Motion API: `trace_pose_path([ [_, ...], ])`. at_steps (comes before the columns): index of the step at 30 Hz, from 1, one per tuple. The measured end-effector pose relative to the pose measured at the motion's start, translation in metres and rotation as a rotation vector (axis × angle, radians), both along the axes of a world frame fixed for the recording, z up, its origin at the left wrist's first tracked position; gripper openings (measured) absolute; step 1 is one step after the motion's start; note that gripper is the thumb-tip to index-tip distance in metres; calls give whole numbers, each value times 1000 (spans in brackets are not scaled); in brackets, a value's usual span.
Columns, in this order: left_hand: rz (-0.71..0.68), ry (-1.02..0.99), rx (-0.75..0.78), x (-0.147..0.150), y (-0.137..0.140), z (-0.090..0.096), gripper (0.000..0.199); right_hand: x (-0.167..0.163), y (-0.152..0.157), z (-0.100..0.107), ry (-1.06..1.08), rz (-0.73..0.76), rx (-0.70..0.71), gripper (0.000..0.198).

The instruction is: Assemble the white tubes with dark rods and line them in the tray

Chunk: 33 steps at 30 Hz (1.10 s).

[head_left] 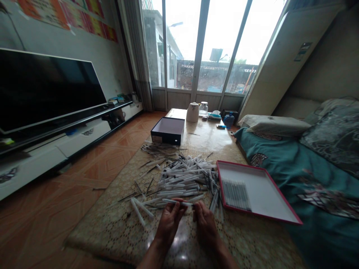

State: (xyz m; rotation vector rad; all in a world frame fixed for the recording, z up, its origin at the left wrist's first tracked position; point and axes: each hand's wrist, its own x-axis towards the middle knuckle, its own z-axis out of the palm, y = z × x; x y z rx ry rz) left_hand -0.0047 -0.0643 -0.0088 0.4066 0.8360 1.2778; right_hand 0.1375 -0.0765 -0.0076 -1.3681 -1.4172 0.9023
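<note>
Low over the near part of the table, a slim whitish pen [169, 201] lies level across both hands. My left hand [170, 220] pinches its barrel between thumb and fingers, the left end sticking out beyond them. At the dark right end, the closed fingers of my right hand [205, 221] grip the pen; their tips partly hide it. Just beyond is a heap of white pen barrels [182, 175] mixed with thin dark refills. To the right, a row of similar pens [237, 194] lies side by side in a red-rimmed box lid [269, 194].
A dark blue box [168, 132] stands farther back on the patterned table [112, 235]. Behind it are a pale kettle [193, 113], a glass jar [203, 109] and a tissue pack [214, 115]. A sofa with a green cover [263, 153] borders the right side.
</note>
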Motion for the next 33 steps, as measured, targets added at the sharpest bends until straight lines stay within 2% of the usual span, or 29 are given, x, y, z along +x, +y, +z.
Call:
trace_pose_path([
  [4,0,-16,1,0,0,-1,24,0,0,2,-14,40,13,33],
  [11,-15,3,44,1,-1,-1,21,2,1,-6,-95,-11,7,43],
  [16,-8,-35,33,0,-1,0,23,4,-1,1,-59,37,-24,30],
  [24,-15,-22,52,-1,1,-2,25,2,2,2,54,29,-72,38],
  [29,-21,-6,49,0,0,-2,27,3,2,5,-38,74,-48,31],
  [33,-25,36,57,0,0,-2,26,1,5,-1,-85,58,-36,37],
])
